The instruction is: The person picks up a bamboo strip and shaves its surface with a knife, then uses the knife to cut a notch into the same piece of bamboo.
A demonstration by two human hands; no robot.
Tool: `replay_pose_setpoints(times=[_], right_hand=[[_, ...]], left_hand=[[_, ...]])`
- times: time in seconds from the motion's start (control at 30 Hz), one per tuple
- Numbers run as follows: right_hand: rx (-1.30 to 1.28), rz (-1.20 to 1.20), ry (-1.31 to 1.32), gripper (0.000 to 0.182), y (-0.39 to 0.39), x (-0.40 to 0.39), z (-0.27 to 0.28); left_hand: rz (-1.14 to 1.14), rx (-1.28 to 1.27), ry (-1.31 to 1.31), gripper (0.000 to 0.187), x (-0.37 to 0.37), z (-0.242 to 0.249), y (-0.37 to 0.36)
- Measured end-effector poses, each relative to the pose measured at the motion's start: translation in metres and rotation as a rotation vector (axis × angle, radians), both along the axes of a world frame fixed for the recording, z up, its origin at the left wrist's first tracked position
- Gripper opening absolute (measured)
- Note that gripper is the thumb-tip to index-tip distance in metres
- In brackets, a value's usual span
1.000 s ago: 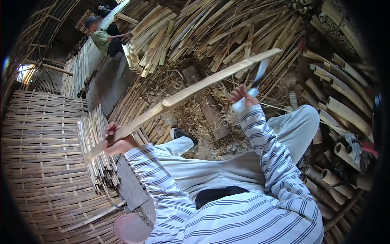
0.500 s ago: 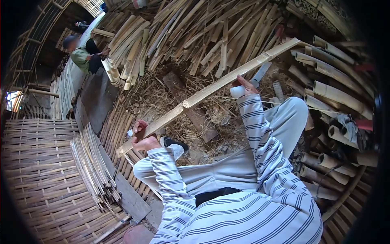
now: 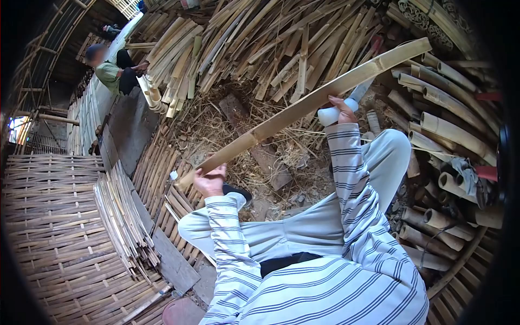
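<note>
A long split bamboo strip (image 3: pixel 295 112) slants across the view in front of me, from lower left to upper right. My left hand (image 3: pixel 210 181) grips it near its lower end. My right hand (image 3: pixel 345 110) is closed round the white handle (image 3: pixel 328 116) of a large knife, and its fingers touch the strip's lower edge. The grey knife blade (image 3: pixel 362 90) points up and right, partly behind the strip. Under the strip, a dark wooden block (image 3: pixel 238 112) lies among bamboo shavings (image 3: pixel 208 122).
Many split bamboo pieces (image 3: pixel 233 49) are heaped ahead. Cut bamboo tubes (image 3: pixel 452 130) are stacked at my right. On my left are a woven bamboo mat (image 3: pixel 54 216) and a bundle of thin strips (image 3: pixel 122 216). Another person (image 3: pixel 111 73) sits at the far left.
The bamboo strip has shifted up and right and turned about its length, now showing a smoother, darker face. Both hands moved rightward with it; the knife stays in the right hand.
</note>
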State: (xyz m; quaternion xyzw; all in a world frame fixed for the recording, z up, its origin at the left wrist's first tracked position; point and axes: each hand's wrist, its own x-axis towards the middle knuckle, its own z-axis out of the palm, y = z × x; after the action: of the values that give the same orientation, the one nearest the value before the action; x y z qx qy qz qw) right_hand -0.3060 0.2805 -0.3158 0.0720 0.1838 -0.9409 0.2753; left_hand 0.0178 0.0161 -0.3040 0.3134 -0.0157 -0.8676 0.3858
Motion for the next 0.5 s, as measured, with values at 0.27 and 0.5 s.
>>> replay_pose_setpoints(times=[0.27, 0.5], right_hand=[[0.413, -0.316, 0.076, 0.046, -0.016, 0.028, 0.059], [0.384, -0.403, 0.249, 0.031, -0.018, 0.037, 0.064]], left_hand=[[-0.393, -0.236, -0.521, 0.044, 0.004, -0.043, 0.02], [-0.178, -0.461, -0.596, 0.014, 0.006, -0.049, 0.035]])
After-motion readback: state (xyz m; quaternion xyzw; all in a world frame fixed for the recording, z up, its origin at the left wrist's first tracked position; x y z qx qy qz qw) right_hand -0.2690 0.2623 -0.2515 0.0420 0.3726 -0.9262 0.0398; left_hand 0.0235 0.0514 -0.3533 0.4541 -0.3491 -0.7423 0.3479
